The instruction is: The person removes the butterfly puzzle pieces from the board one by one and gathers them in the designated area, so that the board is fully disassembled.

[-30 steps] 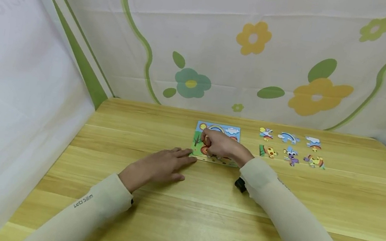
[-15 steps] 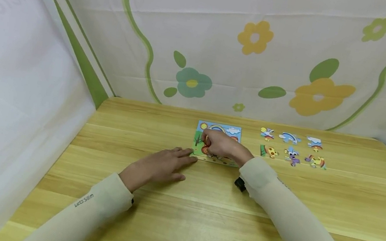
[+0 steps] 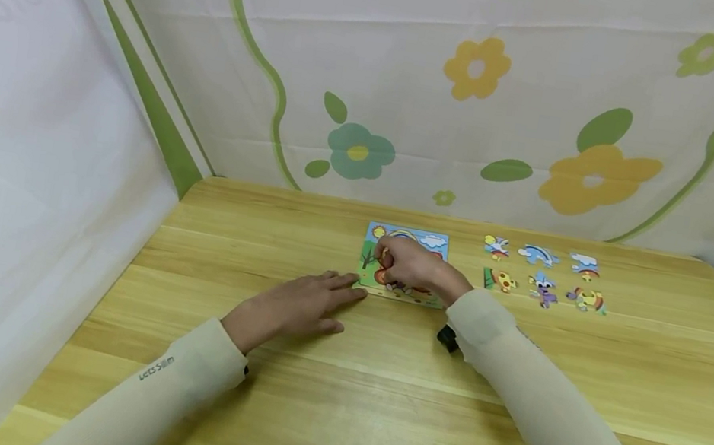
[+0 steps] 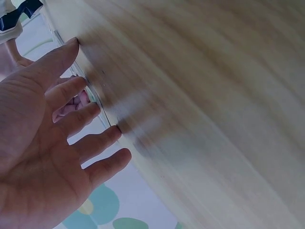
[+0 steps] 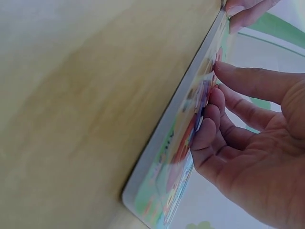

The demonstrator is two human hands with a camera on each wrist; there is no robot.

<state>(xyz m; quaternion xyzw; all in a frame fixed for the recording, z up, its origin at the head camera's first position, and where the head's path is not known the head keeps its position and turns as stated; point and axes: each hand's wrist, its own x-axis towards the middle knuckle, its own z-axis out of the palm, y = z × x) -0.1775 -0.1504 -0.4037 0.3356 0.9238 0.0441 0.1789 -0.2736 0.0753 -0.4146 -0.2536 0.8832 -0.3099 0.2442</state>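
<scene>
A colourful jigsaw puzzle board (image 3: 365, 276) lies flat near the back of the wooden table, printed with a sun, a rainbow, a cloud and a tree. My right hand (image 3: 411, 265) is over its middle, fingers curled down to the picture. Thumb and index finger pinch a small reddish puzzle piece (image 5: 215, 86) at the board's surface in the right wrist view; most of it is hidden. My left hand (image 3: 299, 305) lies to the left with fingers spread, its fingertips at the board's lower left corner. In the left wrist view its palm (image 4: 38, 191) holds nothing.
Several loose puzzle pieces (image 3: 542, 289) lie in two rows on the table right of the board. A small black object (image 3: 448, 338) shows under the right wrist. Behind the table's back edge hangs a white curtain (image 3: 248, 114) with flowers; another sheet hangs at the left.
The head view has shifted slightly. Both hands stay in place at the board, and the loose pieces lie as before.
</scene>
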